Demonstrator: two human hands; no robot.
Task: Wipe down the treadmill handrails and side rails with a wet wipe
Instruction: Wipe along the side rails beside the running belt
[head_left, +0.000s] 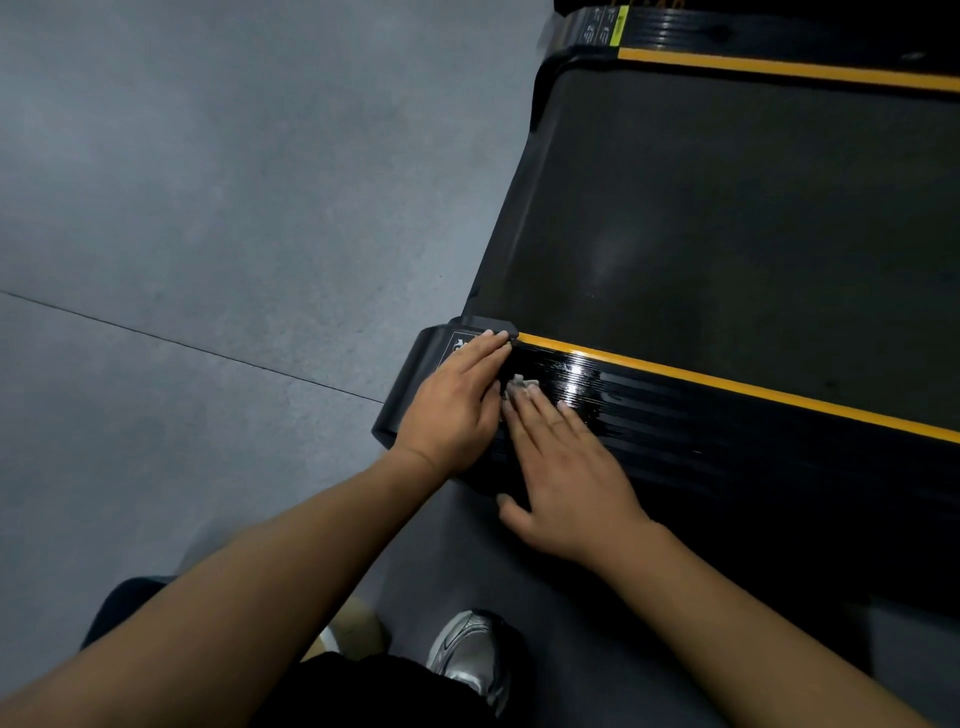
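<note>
Just past a grey shoe (470, 657), both hands lie flat, side by side, on the near side rail (727, 431). The left hand (457, 400) rests on the rail's left end and the right hand (566, 467) presses a crumpled wet wipe (521, 385) under straight fingers. This rail looks mid-wipe (streaks glisten), so the next move is probably a rightward sweep, then the far side rail (753, 31) beyond the belt (727, 208).

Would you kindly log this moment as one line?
right hand presses crumpled white wipe on glossy black side rail | left hand flat beside it
</note>
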